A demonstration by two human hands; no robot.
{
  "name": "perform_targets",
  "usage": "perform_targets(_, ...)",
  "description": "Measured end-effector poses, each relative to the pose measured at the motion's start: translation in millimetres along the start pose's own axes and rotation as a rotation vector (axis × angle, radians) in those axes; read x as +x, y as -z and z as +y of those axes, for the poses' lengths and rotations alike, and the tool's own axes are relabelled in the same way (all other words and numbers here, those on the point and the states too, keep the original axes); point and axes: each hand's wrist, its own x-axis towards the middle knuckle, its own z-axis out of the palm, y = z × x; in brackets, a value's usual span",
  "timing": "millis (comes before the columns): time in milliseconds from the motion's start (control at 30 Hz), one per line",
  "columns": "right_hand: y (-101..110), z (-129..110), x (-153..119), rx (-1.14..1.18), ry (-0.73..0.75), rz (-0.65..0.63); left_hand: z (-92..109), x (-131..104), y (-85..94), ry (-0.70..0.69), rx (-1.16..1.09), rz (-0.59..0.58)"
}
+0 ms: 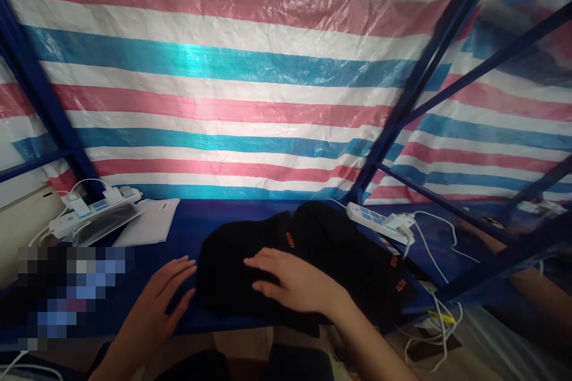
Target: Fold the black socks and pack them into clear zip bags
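Note:
Several black cloth pieces (pixel 236 250) with small orange lettering lie overlapped on the blue table (pixel 190 217); they look like caps or socks, but I cannot tell which. My right hand (pixel 292 280) is over the middle of the black cloth, palm down, fingers stretched and holding nothing; whether it presses on the cloth is unclear. At the cloth's left edge is my left hand (pixel 163 292), fingers apart with nothing in them, its fingertips close to or touching the fabric.
White power strips (pixel 96 209) (pixel 375 221) with plugged-in chargers and cables stand at both sides. Flat white packets (pixel 149 223) lie at the left. Blue metal posts (pixel 404 104) frame a striped plastic sheet (pixel 232 65). Another person's arm (pixel 540 292) shows at the right. Loose cables hang at the lower right.

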Motion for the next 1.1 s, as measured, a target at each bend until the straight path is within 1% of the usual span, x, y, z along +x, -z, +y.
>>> perform_targets(100,-21,6,-30,-0.047,-0.153,-0.088,17,-8,-6.7,-0.136,0.009,-0.105)
perform_targets(200,-41,22,-61,-0.076,-0.261,-0.112,24,-16,-10.7,-0.220,0.036,-0.177)
perform_targets(267,-55,32,-79,-0.103,-0.279,-0.107,28,-22,-11.9,-0.275,0.062,-0.200)
perform_targets(333,-63,36,-94,-0.123,-0.266,-0.085,31,-27,-12.7,-0.321,0.076,-0.189)
perform_targets(400,-62,37,-106,-0.112,-0.239,-0.057,35,-31,-12.5,-0.343,0.066,-0.176)
perform_targets(433,-57,36,-110,-0.092,-0.226,-0.044,37,-33,-11.6,-0.343,0.054,-0.174)
perform_targets(500,-39,35,-113,-0.029,-0.212,0.000,37,-31,-7.4,-0.320,0.016,-0.187)
perform_targets(567,-15,40,-104,0.030,-0.212,0.104,35,-20,-1.0,-0.242,-0.038,-0.211)
perform_targets(633,7,54,-79,0.070,-0.212,0.263,28,3,5.2,-0.103,-0.092,-0.223)
perform_targets(667,17,64,-62,0.098,-0.217,0.322,23,19,7.2,-0.024,-0.113,-0.221)
perform_targets(700,24,76,-43,0.112,-0.222,0.351,17,37,8.1,0.057,-0.130,-0.215)
perform_targets(767,30,102,-2,0.093,-0.250,0.362,5,75,5.4,0.166,-0.172,-0.231)
perform_targets(833,29,127,32,-0.023,-0.307,0.301,-8,110,-3.1,0.180,-0.233,-0.282)
perform_targets(867,25,138,45,-0.094,-0.342,0.265,-14,124,-9.0,0.186,-0.244,-0.294)
perform_targets(933,16,153,60,-0.232,-0.395,0.216,-24,144,-22.6,0.195,-0.239,-0.323)
perform_targets(1000,5,161,63,-0.359,-0.428,0.222,-30,152,-35.5,0.200,-0.229,-0.344)
perform_targets(1100,-8,161,61,-0.570,-0.454,0.304,-36,153,-49.3,0.202,-0.250,-0.356)
